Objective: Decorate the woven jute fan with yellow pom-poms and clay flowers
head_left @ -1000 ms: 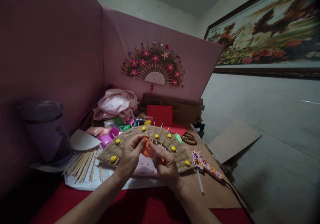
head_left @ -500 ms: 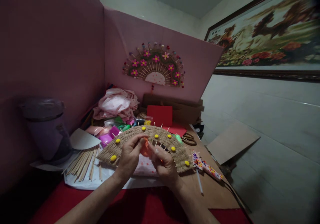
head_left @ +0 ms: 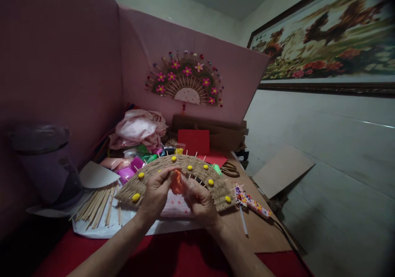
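Note:
My left hand (head_left: 156, 190) and my right hand (head_left: 200, 201) meet in front of me, fingers closed. Between their fingertips they hold a soft orange lump of modelling clay (head_left: 176, 182), partly covered by the fingers. Just behind them lies a fan-shaped piece wound with brown twine (head_left: 129, 188), dotted with several yellow buttons of clay (head_left: 136, 197). Stick ends poke out along its curved edge. At its lower middle is a pink-and-white dotted cloth part (head_left: 175, 206), half hidden by my hands.
Wooden sticks (head_left: 95, 207) lie left on white sheeting. Coloured clay packs (head_left: 126, 174) and crumpled pink cloth (head_left: 138, 126) sit behind the fan. A flower-patterned glue gun (head_left: 254, 205) with a cord rests on cardboard (head_left: 262, 236) at right. A finished flowered fan (head_left: 187, 77) hangs on the pink board.
The whole view has shifted slightly, so things appear a little further left. Both hands still hold the orange clay, and a bit more of it shows between the fingers.

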Demonstrator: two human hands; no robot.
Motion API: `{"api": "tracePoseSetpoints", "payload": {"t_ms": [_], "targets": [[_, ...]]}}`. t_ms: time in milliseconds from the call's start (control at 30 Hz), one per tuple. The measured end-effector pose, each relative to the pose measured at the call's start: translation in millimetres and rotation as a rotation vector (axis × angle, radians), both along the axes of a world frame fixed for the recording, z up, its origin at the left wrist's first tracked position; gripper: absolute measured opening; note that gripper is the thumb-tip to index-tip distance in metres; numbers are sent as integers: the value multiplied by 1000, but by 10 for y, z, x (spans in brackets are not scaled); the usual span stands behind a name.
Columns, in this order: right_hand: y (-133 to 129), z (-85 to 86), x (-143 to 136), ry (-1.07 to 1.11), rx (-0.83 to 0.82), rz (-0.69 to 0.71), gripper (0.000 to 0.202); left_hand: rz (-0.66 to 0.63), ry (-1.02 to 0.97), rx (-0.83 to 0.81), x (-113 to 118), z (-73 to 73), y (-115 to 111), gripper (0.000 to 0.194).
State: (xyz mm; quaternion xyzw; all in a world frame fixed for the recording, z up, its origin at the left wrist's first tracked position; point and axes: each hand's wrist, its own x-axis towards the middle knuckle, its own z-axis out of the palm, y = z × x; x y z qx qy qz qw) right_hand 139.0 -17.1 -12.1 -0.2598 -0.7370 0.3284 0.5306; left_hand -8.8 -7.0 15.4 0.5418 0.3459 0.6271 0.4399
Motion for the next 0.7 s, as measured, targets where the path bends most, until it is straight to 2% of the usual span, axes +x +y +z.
{"api": "tracePoseSetpoints", "payload": {"t_ms": [100,233,500,700], "targets": [[9,-31,9,27,-60,34,43,-51,-13,-27,-4,-4,7,26],[27,-28,28,20,-33,42,43,-81,-9,-45,6,6,0,27],[111,-108,56,208,-162,7,25,-56,-61,-35,4,36,-6,17],[106,-123,88,226,-207,-4,28,-68,87,-26,-84,109,22,18]]}}
